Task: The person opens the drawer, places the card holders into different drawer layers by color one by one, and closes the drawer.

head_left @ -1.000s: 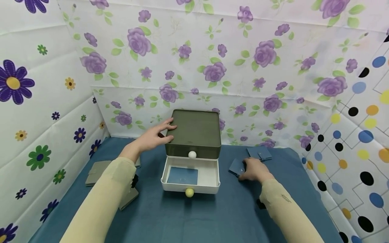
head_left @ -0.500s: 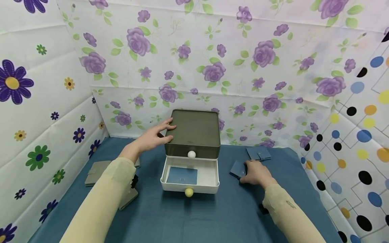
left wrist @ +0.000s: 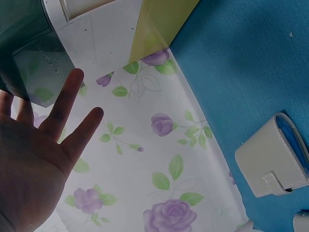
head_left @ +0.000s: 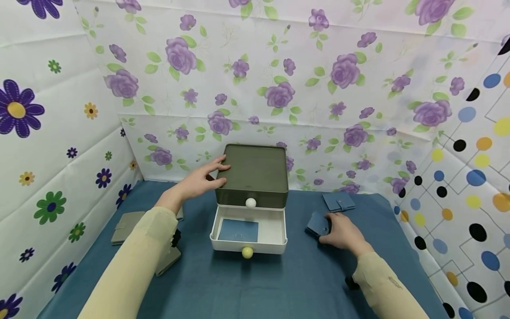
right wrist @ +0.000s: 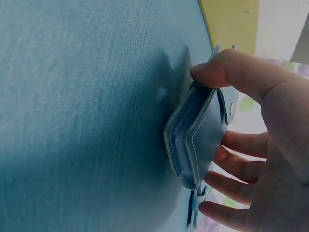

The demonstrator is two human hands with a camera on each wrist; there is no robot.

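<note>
Perhaps to keep it still, the spread left hand (head_left: 198, 180) rests on the dark green square box (head_left: 256, 169); the right hand (head_left: 341, 231) pinches a small blue leathery wallet (head_left: 317, 223), right of the open white drawer (head_left: 272, 227).

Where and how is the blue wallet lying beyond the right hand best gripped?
Pinch the far blue wallet by its near and far edges, probably from above: it lies flat with its top uncovered. The right hand and the held wallet are in front, likely crowding a lower approach.
</note>
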